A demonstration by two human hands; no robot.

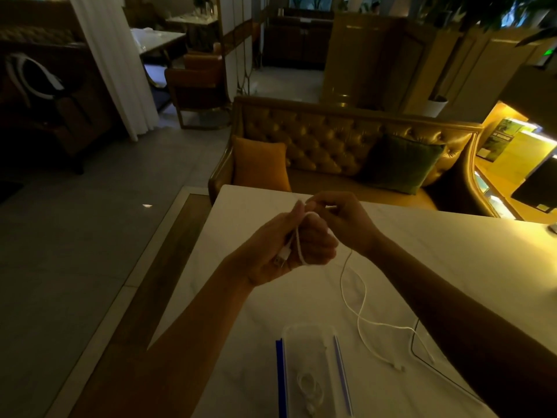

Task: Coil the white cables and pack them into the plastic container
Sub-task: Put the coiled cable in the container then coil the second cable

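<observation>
My left hand [289,248] is raised over the table, closed around a white cable [360,300] that loops over its fingers, with the USB plug [281,257] sticking out at the palm. My right hand [343,218] pinches the same cable just above the left fingers. The loose rest of the cable hangs down and trails across the table to its small end plug [399,365]. A clear plastic container [310,336] with blue side clips lies near the front edge; a coiled white cable [309,387] sits inside it.
The white marble table [437,251] spreads to the right. A thin black cable [413,342] runs under my right forearm. Behind the table stands a tufted gold sofa [331,140] with an orange cushion [260,164] and a green cushion [401,162]. Grey floor lies left.
</observation>
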